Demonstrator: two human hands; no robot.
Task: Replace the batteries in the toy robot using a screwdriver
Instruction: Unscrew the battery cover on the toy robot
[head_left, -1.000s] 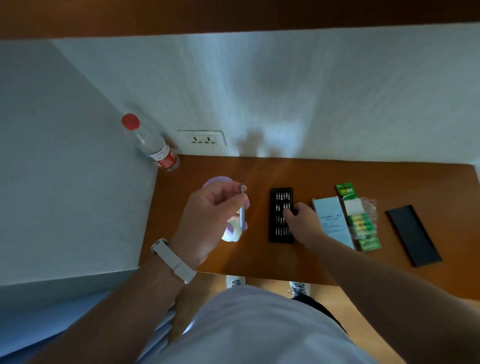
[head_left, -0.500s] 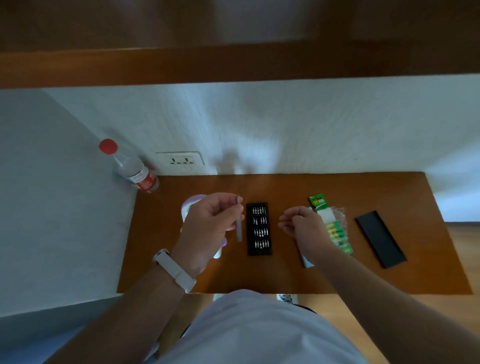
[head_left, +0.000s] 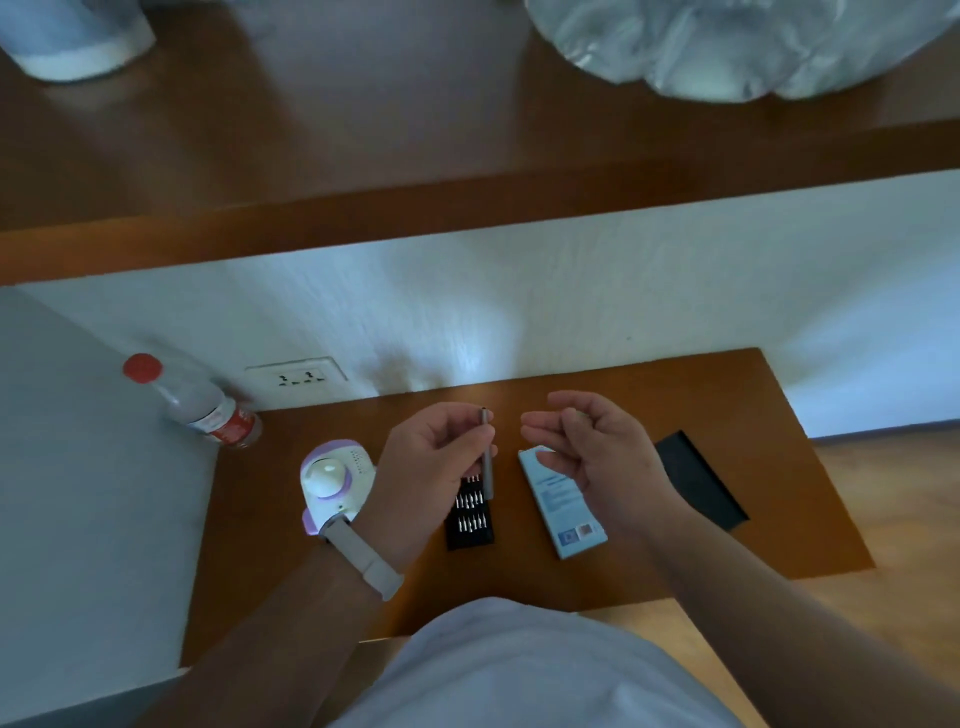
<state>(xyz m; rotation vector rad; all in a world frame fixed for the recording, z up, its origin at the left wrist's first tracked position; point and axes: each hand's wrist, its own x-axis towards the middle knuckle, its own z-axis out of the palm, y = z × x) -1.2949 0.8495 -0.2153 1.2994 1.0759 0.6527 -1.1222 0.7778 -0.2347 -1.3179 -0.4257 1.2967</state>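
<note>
Left hand (head_left: 431, 457) pinches the slim screwdriver (head_left: 487, 457) up high; looks light, stiff, slick, so grip mid-shaft. Right hand (head_left: 592, 447) half-curled, can't tell if holding anything.

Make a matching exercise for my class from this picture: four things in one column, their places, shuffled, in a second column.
Things:
1 bottle
2 toy robot
3 screwdriver
4 black lid

Places:
a in the left hand
b rightmost on the table
c back left corner, near the socket
d left of the bit tray

Pairs: 1-c; 2-d; 3-a; 4-b
</note>
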